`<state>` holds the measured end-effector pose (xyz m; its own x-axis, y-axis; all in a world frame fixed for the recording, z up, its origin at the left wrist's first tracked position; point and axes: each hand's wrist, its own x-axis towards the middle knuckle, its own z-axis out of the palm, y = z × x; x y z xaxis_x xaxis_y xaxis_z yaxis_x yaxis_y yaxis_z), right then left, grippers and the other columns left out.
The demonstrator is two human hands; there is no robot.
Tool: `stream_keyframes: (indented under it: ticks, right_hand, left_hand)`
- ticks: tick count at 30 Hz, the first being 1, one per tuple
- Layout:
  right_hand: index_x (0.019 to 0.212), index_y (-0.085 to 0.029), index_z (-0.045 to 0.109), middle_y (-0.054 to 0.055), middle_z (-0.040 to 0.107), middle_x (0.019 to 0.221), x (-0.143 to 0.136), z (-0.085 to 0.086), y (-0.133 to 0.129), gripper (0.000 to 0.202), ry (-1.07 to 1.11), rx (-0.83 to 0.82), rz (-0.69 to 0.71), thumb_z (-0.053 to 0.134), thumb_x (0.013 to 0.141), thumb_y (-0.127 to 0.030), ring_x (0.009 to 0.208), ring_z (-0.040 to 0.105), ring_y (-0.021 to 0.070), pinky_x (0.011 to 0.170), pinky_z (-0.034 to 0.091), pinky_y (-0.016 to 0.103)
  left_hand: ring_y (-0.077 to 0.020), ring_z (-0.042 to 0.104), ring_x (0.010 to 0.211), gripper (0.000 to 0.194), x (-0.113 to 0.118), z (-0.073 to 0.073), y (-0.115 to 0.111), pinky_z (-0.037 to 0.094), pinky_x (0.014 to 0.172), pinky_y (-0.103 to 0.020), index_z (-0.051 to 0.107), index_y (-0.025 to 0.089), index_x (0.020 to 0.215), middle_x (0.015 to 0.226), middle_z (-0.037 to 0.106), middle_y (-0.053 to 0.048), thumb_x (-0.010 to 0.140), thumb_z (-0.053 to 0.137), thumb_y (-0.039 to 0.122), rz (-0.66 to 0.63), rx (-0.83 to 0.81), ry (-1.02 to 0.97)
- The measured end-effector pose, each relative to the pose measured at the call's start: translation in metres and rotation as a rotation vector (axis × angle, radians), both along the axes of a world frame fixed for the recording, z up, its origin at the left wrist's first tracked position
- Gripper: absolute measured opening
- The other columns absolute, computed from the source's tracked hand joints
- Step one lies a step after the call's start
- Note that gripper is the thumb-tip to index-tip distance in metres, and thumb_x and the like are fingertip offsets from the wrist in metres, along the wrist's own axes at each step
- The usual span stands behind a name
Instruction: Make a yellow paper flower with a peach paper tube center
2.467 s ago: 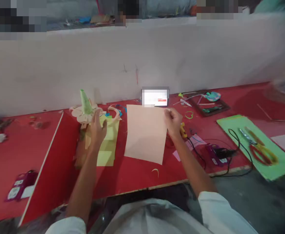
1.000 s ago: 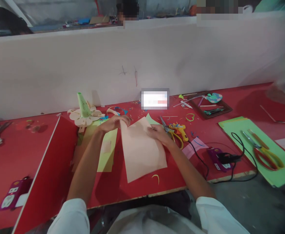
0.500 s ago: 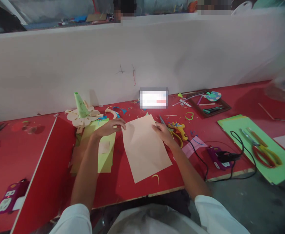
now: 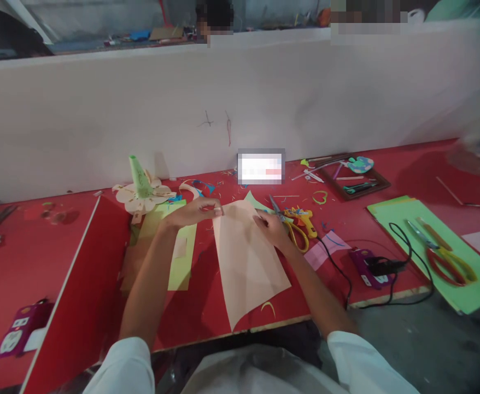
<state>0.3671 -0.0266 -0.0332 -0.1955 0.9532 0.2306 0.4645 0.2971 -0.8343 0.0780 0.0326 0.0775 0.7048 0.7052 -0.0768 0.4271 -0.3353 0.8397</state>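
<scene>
A peach sheet of paper [image 4: 250,257] is held above the red table, bowed along its length. My left hand [image 4: 199,212] pinches its upper left corner, fingers closed. At the upper right edge my right hand [image 4: 270,227] grips the sheet with closed fingers. Just beyond the right hand lie scissors with yellow handles [image 4: 297,235] and a yellow glue gun [image 4: 306,221]. A green piece of paper [image 4: 256,201] pokes out behind the sheet. Left of it are yellow-green paper [image 4: 180,273] and a paper flower with a green cone [image 4: 141,180].
A red divider [image 4: 88,284] edges the left side. Pliers [image 4: 449,262] lie on green sheets [image 4: 396,210] at the right. A black cable [image 4: 334,262] trails near a purple box [image 4: 367,273]. Beyond stands a white partition [image 4: 141,109]; a brown tray [image 4: 358,189] holds small tools.
Both hands have drawn slightly closer together, with the left shifting right. The peach sheet has narrowed and bowed, its lower corner now nearer me, and more green paper shows behind it.
</scene>
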Motion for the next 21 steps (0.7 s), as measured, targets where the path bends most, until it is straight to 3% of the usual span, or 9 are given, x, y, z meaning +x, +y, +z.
stream_keyframes:
  ticks: [2,5,10,15,21]
  right_hand:
    - [0.131,-0.025,0.074,0.005,0.071,0.081,-0.003,0.004,-0.005,0.038,-0.248,0.149,-0.002,0.045,0.107,-0.032,0.078,0.062,0.023,0.074,0.042,0.033]
    - [0.148,-0.027,0.065,0.008,0.072,0.081,-0.013,0.01,-0.013,0.05,-0.56,0.319,0.023,0.045,0.104,-0.015,0.084,0.063,0.0259,0.079,0.043,0.036]
    - [0.159,-0.023,0.053,0.01,0.072,0.083,-0.03,0.011,-0.028,0.059,-0.675,0.429,-0.029,0.043,0.103,-0.007,0.089,0.064,0.0274,0.084,0.044,0.039]
    - [0.151,-0.021,0.062,0.012,0.075,0.089,-0.041,0.013,-0.038,0.049,-0.522,0.379,-0.048,0.044,0.106,-0.016,0.091,0.066,0.0277,0.087,0.046,0.04]
    - [0.122,-0.023,0.071,0.007,0.071,0.096,-0.039,0.042,-0.009,0.04,0.141,0.032,0.131,0.046,0.107,-0.051,0.084,0.065,0.0216,0.074,0.048,0.033]
  left_hand:
    - [-0.0173,0.059,0.084,0.036,0.009,-0.008,-0.006,0.047,0.077,-0.03,0.062,0.02,0.085,0.088,0.065,-0.003,0.1,0.056,0.053,0.073,0.079,0.029]
    - [-0.0157,0.052,0.075,0.034,0.024,-0.019,-0.014,0.041,0.071,-0.029,0.052,0.021,0.081,0.081,0.057,0.0,0.103,0.048,0.047,0.172,0.174,0.03]
    - [-0.0177,0.053,0.07,0.026,0.042,-0.031,-0.019,0.034,0.069,-0.031,0.047,0.023,0.081,0.073,0.055,0.001,0.102,0.045,0.037,0.372,0.267,0.172]
    - [-0.0156,0.051,0.067,0.024,0.049,-0.044,-0.013,0.034,0.065,-0.029,0.046,0.022,0.078,0.07,0.053,0.002,0.091,0.058,0.038,0.454,0.185,0.004]
    - [-0.0158,0.06,0.073,0.031,0.047,-0.046,-0.005,0.043,0.07,-0.029,0.058,0.022,0.103,0.077,0.062,0.002,0.081,0.074,0.037,0.492,0.036,-0.211]
